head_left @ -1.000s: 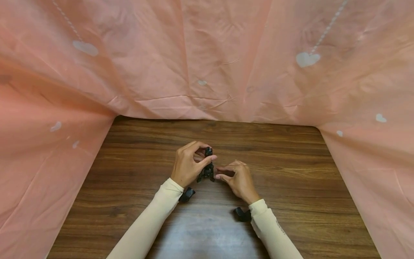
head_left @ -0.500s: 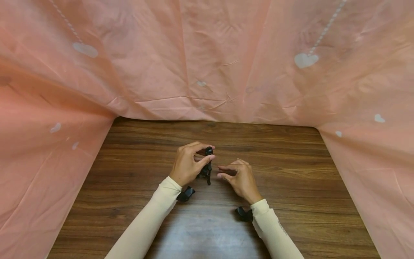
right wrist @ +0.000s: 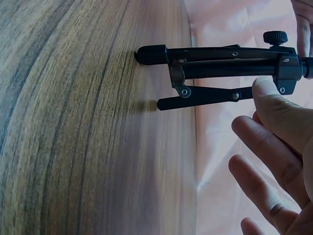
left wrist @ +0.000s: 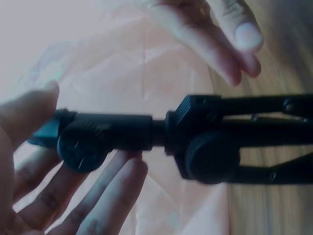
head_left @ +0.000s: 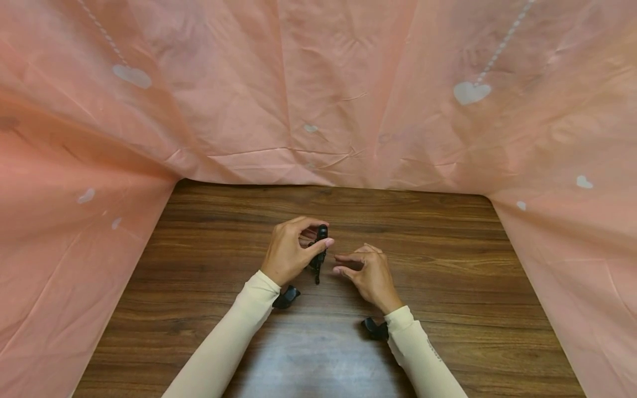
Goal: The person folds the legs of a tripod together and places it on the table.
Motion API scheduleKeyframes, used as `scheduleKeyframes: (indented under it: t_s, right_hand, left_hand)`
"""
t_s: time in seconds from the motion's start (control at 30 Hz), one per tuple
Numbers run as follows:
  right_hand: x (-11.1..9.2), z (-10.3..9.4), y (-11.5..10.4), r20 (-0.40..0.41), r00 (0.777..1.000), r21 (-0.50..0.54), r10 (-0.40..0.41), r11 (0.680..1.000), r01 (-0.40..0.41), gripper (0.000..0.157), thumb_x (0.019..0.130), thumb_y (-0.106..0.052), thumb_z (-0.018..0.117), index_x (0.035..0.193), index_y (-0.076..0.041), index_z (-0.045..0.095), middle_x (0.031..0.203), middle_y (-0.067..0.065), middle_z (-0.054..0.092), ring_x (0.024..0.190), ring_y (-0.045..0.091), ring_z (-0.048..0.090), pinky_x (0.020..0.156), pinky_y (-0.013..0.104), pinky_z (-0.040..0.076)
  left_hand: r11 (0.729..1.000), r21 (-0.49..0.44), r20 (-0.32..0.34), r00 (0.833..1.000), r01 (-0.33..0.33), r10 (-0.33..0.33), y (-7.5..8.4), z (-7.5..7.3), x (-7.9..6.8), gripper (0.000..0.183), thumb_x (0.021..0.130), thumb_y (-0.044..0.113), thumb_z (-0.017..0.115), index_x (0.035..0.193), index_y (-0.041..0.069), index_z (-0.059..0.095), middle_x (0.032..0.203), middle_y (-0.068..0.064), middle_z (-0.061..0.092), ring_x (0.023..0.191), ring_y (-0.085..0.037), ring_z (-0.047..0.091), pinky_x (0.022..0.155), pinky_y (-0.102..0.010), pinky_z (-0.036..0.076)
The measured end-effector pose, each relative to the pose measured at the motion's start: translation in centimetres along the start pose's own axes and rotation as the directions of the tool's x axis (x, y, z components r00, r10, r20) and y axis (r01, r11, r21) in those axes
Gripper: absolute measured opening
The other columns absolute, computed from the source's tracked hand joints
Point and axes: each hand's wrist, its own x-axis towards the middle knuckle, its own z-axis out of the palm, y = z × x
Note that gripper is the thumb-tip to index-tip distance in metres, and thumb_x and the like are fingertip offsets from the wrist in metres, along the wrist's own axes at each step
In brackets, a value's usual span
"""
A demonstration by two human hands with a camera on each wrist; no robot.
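Observation:
My left hand (head_left: 288, 251) pinches the head of a small black tripod (head_left: 319, 254) between thumb and fingers. The left wrist view shows the tripod (left wrist: 159, 133) with its round knobs, slim neck and jointed legs. In the right wrist view the tripod's legs (right wrist: 210, 68) run close along its central column, feet towards the table; whether they touch it, I cannot tell. My right hand (head_left: 370, 276) hovers just right of the tripod, slightly apart in the head view, fingers loosely bent with nothing between them. Its thumb (right wrist: 274, 98) overlaps one leg in the right wrist view.
A brown wood-grain table (head_left: 224, 221) lies beneath. Pink cloth (head_left: 318, 94) with pale hearts hangs behind and along both sides. Black wrist devices (head_left: 286, 297) sit at both cream sleeves.
The tripod has turned in my left hand, and its legs, seen spread before, look narrow and lined up now. My right fingertips have drawn slightly away from it.

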Motion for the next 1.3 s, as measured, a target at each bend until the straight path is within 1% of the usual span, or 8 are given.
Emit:
scheduleKeyframes:
  t_s: [0.17,0.4,0.67,0.87,0.97,1.1,1.2,1.3]
  right_hand:
    - [-0.1,0.1,-0.1,0.002,1.0,0.011,-0.003,1.0,0.003,0.031,0.074,-0.02,0.097,0.103,-0.017,0.087,0.093,-0.002,0.083,0.092,0.019,0.074,0.119,0.057,0.043]
    - [-0.1,-0.1,-0.3,0.014,1.0,0.003,0.022,1.0,-0.022,0.029,0.077,-0.025,0.095,0.104,-0.018,0.087,0.093,-0.002,0.083,0.093,0.017,0.072,0.122,0.054,0.041]
    - [-0.1,-0.4,-0.4,0.005,1.0,0.006,0.02,1.0,-0.02,0.029,0.076,-0.025,0.095,0.103,-0.018,0.087,0.092,-0.003,0.082,0.091,0.017,0.072,0.122,0.055,0.041]
    - [0.0,-0.2,-0.2,-0.009,1.0,0.018,0.007,1.0,-0.007,0.028,0.076,-0.022,0.096,0.102,-0.017,0.087,0.09,-0.003,0.082,0.089,0.018,0.073,0.12,0.057,0.043]
    - [0.0,-0.1,-0.1,-0.012,1.0,0.021,0.001,1.0,-0.001,0.029,0.075,-0.02,0.097,0.102,-0.016,0.087,0.089,-0.002,0.082,0.088,0.019,0.073,0.12,0.057,0.043]
    - [0.0,0.0,-0.1,-0.011,1.0,0.022,0.003,1.0,-0.002,0.029,0.075,-0.018,0.097,0.102,-0.016,0.087,0.089,-0.002,0.082,0.089,0.019,0.073,0.12,0.057,0.043]
    - [0.0,-0.1,-0.1,-0.004,1.0,0.022,0.007,1.0,-0.007,0.029,0.075,-0.02,0.097,0.102,-0.016,0.087,0.089,-0.002,0.082,0.089,0.019,0.073,0.121,0.057,0.042]
    - [-0.1,-0.1,-0.2,0.001,1.0,0.021,0.01,1.0,-0.011,0.028,0.076,-0.023,0.096,0.102,-0.017,0.087,0.09,-0.003,0.082,0.089,0.018,0.074,0.121,0.056,0.043]
  left_hand:
    - [0.999,0.043,-0.041,0.999,0.018,-0.016,0.0,0.4,-0.1,0.028,0.091,0.029,0.087,0.11,0.01,0.08,0.102,-0.004,0.078,0.086,-0.015,0.079,0.072,-0.02,0.063]
    - [0.998,0.06,-0.036,0.999,0.015,-0.013,0.2,0.3,-0.1,0.026,0.092,0.025,0.085,0.112,0.008,0.08,0.1,-0.005,0.079,0.087,-0.017,0.079,0.072,-0.022,0.064]
    - [0.998,0.053,0.045,0.999,-0.033,0.03,-0.1,-0.3,0.2,0.027,0.098,0.023,0.078,0.123,0.014,0.079,0.115,-0.004,0.08,0.097,-0.015,0.077,0.077,-0.031,0.065]
    - [1.0,-0.004,0.108,0.994,-0.018,0.018,-0.3,-0.6,0.2,0.031,0.101,0.019,0.073,0.133,0.015,0.075,0.126,-0.007,0.077,0.112,-0.019,0.075,0.086,-0.033,0.066]
    - [0.999,0.025,0.085,0.996,-0.023,0.021,-0.3,-0.5,0.2,0.036,0.1,0.022,0.077,0.135,0.016,0.074,0.126,-0.005,0.077,0.115,-0.021,0.075,0.09,-0.035,0.065]
    - [0.995,0.091,0.009,1.0,-0.029,0.028,-0.3,-0.2,0.0,0.038,0.094,0.031,0.083,0.127,0.014,0.077,0.118,-0.005,0.079,0.106,-0.021,0.076,0.082,-0.034,0.066]
    - [0.997,0.078,-0.027,0.999,-0.021,0.024,-0.3,0.1,0.0,0.034,0.092,0.031,0.084,0.12,0.011,0.079,0.113,-0.007,0.08,0.1,-0.022,0.078,0.075,-0.033,0.067]
    - [0.998,0.054,-0.024,0.999,-0.031,0.032,-0.3,0.2,0.0,0.029,0.094,0.026,0.083,0.119,0.012,0.08,0.115,-0.007,0.081,0.103,-0.022,0.079,0.075,-0.035,0.067]
